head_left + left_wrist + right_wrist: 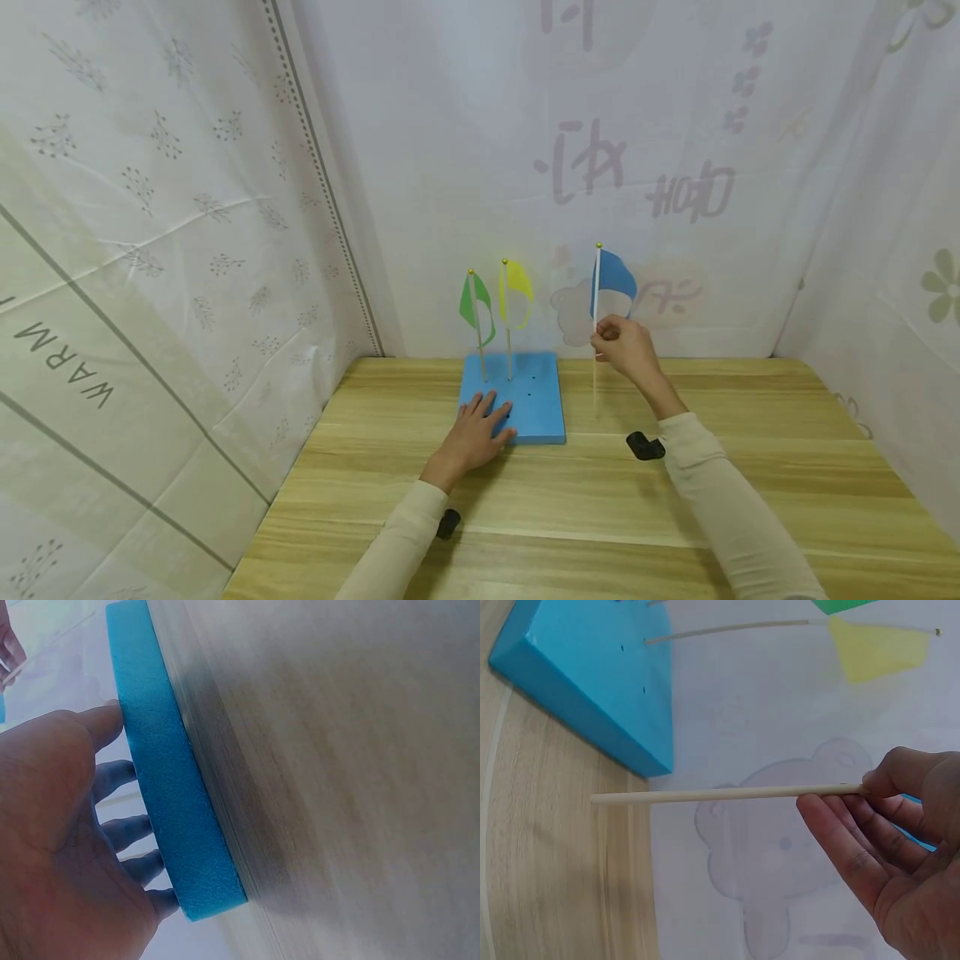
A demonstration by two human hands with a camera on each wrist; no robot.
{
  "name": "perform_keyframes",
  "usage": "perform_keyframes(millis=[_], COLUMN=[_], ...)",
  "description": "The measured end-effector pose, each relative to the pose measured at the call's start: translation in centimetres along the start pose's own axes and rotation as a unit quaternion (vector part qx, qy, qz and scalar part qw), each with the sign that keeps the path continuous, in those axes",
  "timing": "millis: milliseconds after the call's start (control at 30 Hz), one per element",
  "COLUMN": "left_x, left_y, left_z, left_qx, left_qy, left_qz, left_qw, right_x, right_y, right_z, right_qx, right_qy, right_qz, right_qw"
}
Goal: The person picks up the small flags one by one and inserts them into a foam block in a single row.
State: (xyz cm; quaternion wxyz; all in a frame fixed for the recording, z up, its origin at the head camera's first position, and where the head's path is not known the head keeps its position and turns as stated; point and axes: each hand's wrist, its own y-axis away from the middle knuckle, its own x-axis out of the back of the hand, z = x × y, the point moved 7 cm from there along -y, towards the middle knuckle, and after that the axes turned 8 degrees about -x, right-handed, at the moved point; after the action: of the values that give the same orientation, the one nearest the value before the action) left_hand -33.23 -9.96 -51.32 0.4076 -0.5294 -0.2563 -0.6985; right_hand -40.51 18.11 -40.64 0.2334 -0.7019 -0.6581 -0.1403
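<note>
My right hand (630, 346) pinches the thin wooden stick of a small blue flag (615, 273) between thumb and fingers. The flag stands upright to the right of a flat blue foam block (542, 417). In the right wrist view the bare lower end of the stick (652, 797) points towards the table. My left hand (472, 437) rests with fingers spread on the block's near left part; the left wrist view has its fingertips (112, 724) along the block's edge. A green flag (469, 308) and a yellow flag (517, 283) stand in the block's far part.
Several small dark holes (643, 690) dot the block's top. The wooden table (720, 500) meets a printed curtain (450, 167) behind the block. One black object (645, 446) shows by the right sleeve, another (448, 524) by the left sleeve.
</note>
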Motion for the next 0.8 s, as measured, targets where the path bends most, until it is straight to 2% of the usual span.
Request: perform_keyframes(millis=[533, 800], left_x=[0.0, -0.1], left_y=[0.0, -0.2], left_z=[-0.1, -0.2], left_qx=[-0.006, -0.009], left_qy=[0.004, -0.001], left_qz=[0.001, 0.001], left_qw=[1.0000, 1.0000], right_x=[-3.3, -5.4], right_y=[-0.7, -1.4], right_z=[-2.0, -3.2], right_qx=[0.028, 0.046], right_qy=[-0.021, -0.006], right_qz=[-0.006, -0.001], right_qw=[0.999, 0.999])
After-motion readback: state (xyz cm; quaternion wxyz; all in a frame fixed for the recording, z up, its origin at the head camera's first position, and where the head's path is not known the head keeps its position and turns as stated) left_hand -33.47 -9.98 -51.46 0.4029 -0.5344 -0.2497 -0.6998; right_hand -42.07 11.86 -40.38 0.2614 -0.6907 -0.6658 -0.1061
